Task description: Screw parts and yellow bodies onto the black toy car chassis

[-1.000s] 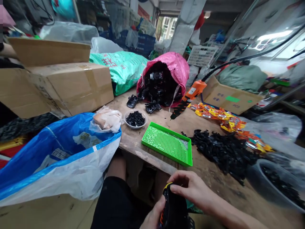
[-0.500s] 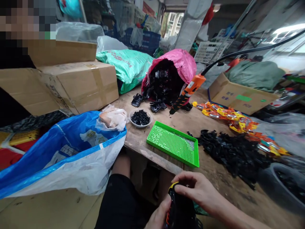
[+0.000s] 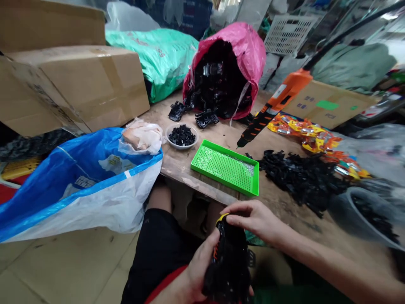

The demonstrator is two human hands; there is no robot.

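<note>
Low in the view, over the lap, my left hand (image 3: pixel 202 261) grips a black plastic toy part (image 3: pixel 229 264) along its left side. That part has orange marks on one side and a yellow piece at its far end. My right hand (image 3: pixel 253 217) pinches this yellow end between thumb and fingers. The underside of the black part is hidden. Beyond the hands, a green perforated tray (image 3: pixel 221 169) lies at the table edge, with small shiny metal pieces in it. An orange electric screwdriver (image 3: pixel 275 107) hangs over the table, its tip above the tray's far side.
Black plastic pieces (image 3: pixel 294 179) are heaped right of the tray. A bowl of small black parts (image 3: pixel 182 136) stands left. Behind are a pink sack (image 3: pixel 249 46) of black parts and cardboard boxes (image 3: pixel 91 84). A blue-white bag (image 3: pixel 126 207) hangs open at left; orange-yellow parts (image 3: pixel 316 139) lie right.
The view has tilted down, so the hands and the black part show higher and more fully. Both hands keep their hold. The screwdriver appears larger and further right.
</note>
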